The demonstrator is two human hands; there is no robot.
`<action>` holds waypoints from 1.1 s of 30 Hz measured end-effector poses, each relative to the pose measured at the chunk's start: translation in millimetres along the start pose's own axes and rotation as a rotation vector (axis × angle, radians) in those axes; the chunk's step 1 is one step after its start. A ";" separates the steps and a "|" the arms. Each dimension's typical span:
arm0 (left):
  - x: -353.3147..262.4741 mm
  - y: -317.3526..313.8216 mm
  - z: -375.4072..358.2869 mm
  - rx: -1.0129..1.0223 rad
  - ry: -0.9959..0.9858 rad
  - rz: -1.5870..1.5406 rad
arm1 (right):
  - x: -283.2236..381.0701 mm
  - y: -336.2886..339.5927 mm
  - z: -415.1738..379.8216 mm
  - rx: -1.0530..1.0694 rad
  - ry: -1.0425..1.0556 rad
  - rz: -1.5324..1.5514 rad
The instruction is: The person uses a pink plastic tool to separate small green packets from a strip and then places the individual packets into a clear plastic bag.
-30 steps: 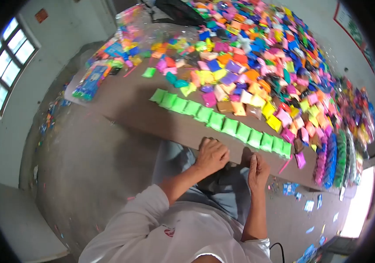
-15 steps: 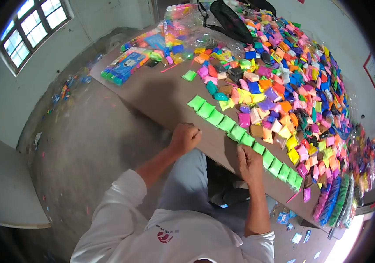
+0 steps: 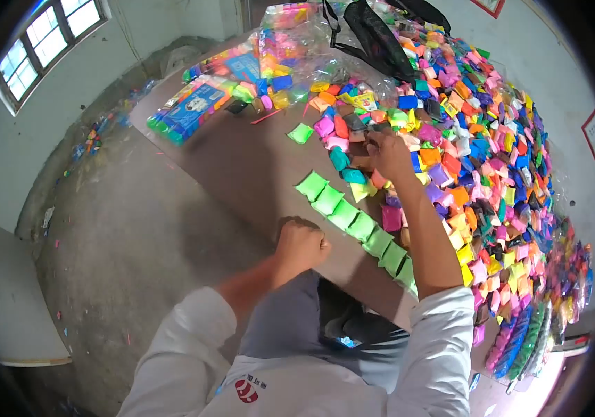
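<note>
My left hand (image 3: pixel 302 247) is curled into a fist at the near edge of the brown table (image 3: pixel 242 174); the inside of its grip is hidden. Just beyond it runs a slanting row of bright green packets (image 3: pixel 344 214), laid edge to edge. My right hand (image 3: pixel 389 156) reaches over that row into the near side of a pile of colourful small packets (image 3: pixel 464 146). Its fingers are bent together beside a brown packet (image 3: pixel 362 162) and dark ones; what they pinch cannot be made out. My right forearm covers the lower end of the row.
A lone green packet (image 3: pixel 301 133) lies left of the pile. Bagged multicolour packs (image 3: pixel 189 111) and clear plastic (image 3: pixel 311 62) are at the far left of the table. A black mesh bag (image 3: pixel 379 43) lies on the far side. Long filled sleeves (image 3: pixel 513 340) line the right end.
My right hand has left the green row and moved up and away into the pile. My left fist stays near the table edge. The view has shifted slightly.
</note>
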State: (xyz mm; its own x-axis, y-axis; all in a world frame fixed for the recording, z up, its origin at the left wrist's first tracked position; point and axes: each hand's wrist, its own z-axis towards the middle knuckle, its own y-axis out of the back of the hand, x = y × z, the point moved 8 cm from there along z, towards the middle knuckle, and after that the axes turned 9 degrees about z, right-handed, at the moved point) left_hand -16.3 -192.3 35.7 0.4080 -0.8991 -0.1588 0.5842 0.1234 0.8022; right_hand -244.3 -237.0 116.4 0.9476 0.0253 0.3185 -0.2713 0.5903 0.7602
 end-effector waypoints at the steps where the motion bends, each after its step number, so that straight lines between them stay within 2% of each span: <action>1: 1.1 -1.1 0.7 0.002 0.013 -0.026 | -8.0 -7.5 13.0 0.048 0.025 -0.048; 2: 2.3 -1.5 0.2 0.008 0.029 -0.050 | -15.5 -14.0 24.4 0.054 0.027 -0.040; 5: 2.4 -4.7 -0.5 0.045 0.040 -0.054 | -18.8 -46.6 47.6 0.337 -0.302 0.254; 6: 4.1 -5.9 -1.9 0.048 0.053 -0.044 | -20.8 -70.3 54.0 0.347 -0.293 0.265; 8: 4.0 -13.3 -4.6 0.109 0.054 -0.035 | -21.5 -109.7 73.0 0.161 -0.114 0.384; 9: 4.2 -12.7 -4.4 0.112 0.064 -0.028 | 20.5 -97.5 73.6 0.375 -0.308 0.463; 10: 3.8 -11.1 -3.6 0.123 0.070 -0.061 | 18.3 -119.7 78.3 0.382 -0.302 0.471; 12: 4.1 -9.4 -2.2 0.139 0.086 -0.085 | 23.1 -150.6 93.0 0.216 -0.237 0.598; 13: 4.4 -8.0 -1.6 0.127 0.096 -0.110 | 26.2 -156.6 96.0 0.301 -0.333 0.548; 16: 6.8 -7.3 -3.8 0.079 0.103 -0.110 | 24.2 -184.7 115.1 0.213 -0.218 0.543; 17: 6.2 -5.2 -4.0 0.036 0.090 -0.089 | 17.0 -199.1 117.3 0.286 -0.259 0.485; 21: 7.0 -9.7 -6.6 0.023 0.098 -0.082 | 13.9 -211.2 122.6 0.268 -0.246 0.404; 23: 8.6 -10.4 -8.4 0.013 0.126 -0.100 | 2.2 -190.4 120.3 0.088 -0.424 0.467; 24: 8.9 -10.6 -8.9 0.015 0.128 -0.100 | -7.3 -195.0 119.4 0.091 -0.425 0.468; 26: 7.7 -13.1 -8.8 0.034 0.135 -0.108 | -54.0 -188.7 108.0 -0.260 -0.603 0.724; 30: 7.8 -10.8 -10.4 -0.013 0.156 -0.115 | -75.4 -145.2 89.2 -0.387 -0.626 0.753; 33: 9.1 -12.9 -8.2 0.054 0.145 -0.166 | -93.4 -122.1 72.4 -0.429 -0.715 0.895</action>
State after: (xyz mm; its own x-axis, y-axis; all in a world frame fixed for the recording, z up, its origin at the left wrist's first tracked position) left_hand -14.3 -198.7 19.1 0.4086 -0.8346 -0.3694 0.6146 -0.0476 0.7874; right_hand -311.9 -369.9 34.8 0.1120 0.1891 0.9755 -0.5740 0.8137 -0.0918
